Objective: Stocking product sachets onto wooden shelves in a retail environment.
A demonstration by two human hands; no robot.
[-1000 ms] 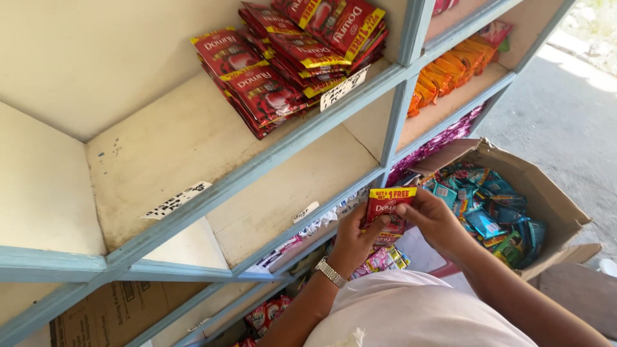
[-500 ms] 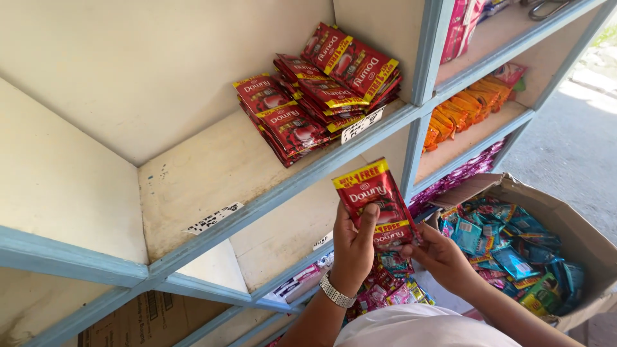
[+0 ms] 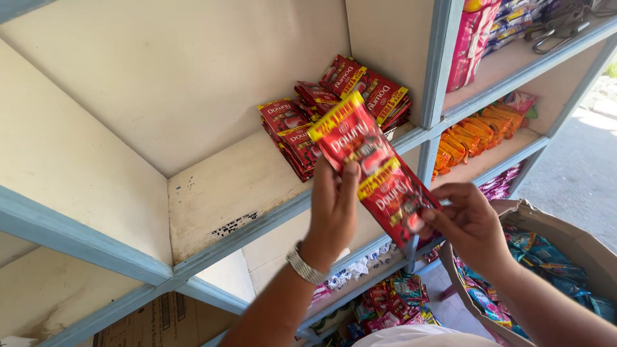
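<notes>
Both hands grip a strip of red sachets (image 3: 376,170): left hand (image 3: 334,209) at its top, right hand (image 3: 466,225) at its bottom, just before the shelf (image 3: 231,193). Stocking step; next calls for laying it beside the stacked red sachets (image 3: 334,106).

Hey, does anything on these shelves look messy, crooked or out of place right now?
Yes, mildly. The red sachets on the shelf lie in loose, slanted heaps instead of a straight row. The strip held by the left hand and right hand looks intact. Nothing spilled.
</notes>
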